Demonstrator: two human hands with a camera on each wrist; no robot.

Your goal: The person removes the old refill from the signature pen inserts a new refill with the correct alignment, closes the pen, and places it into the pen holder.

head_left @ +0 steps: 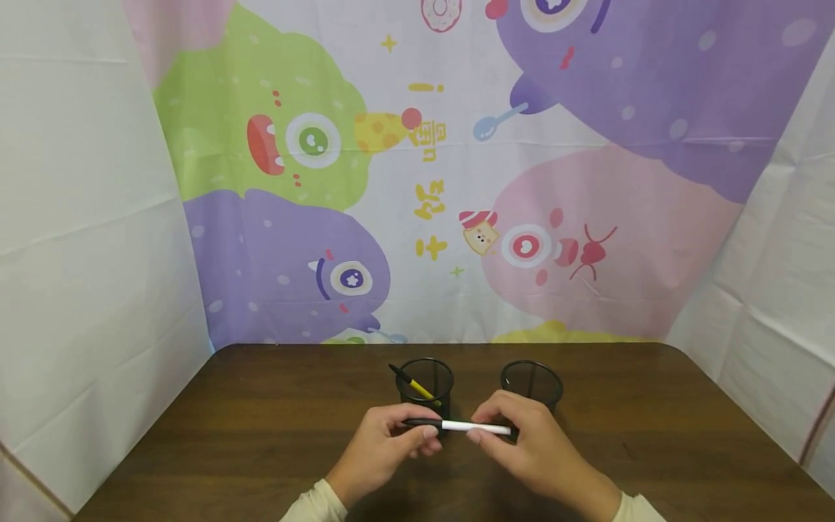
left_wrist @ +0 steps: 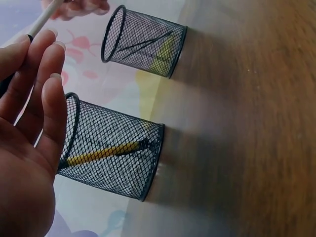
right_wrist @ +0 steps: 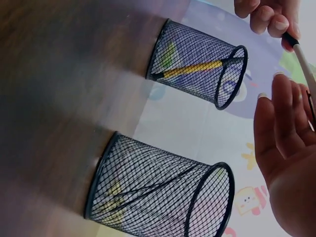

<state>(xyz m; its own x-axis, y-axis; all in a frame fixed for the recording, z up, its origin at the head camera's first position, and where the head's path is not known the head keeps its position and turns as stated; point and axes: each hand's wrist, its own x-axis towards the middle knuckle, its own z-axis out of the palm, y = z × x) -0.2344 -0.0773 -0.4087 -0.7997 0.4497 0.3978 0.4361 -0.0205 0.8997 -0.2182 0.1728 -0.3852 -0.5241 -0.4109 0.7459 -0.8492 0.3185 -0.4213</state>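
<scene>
A white pen with a black cap (head_left: 483, 428) lies level between both hands, above the table. My left hand (head_left: 385, 446) pinches its black end between thumb and fingers. At the white end, my right hand (head_left: 538, 446) grips the barrel with thumb and fingertips. Just behind the left hand stands a black mesh pen holder (left_wrist: 118, 173), with a yellow pen with black ends (left_wrist: 103, 154) leaning inside. A second mesh pen holder (right_wrist: 158, 182) stands behind the right hand; dark slanting lines show through its mesh, and I cannot tell what they are.
The dark wooden table (head_left: 274, 406) extends around the hands and holders. A cartoon-printed cloth (head_left: 430, 304) hangs behind its far edge. White cloth walls (head_left: 98, 254) rise at both sides.
</scene>
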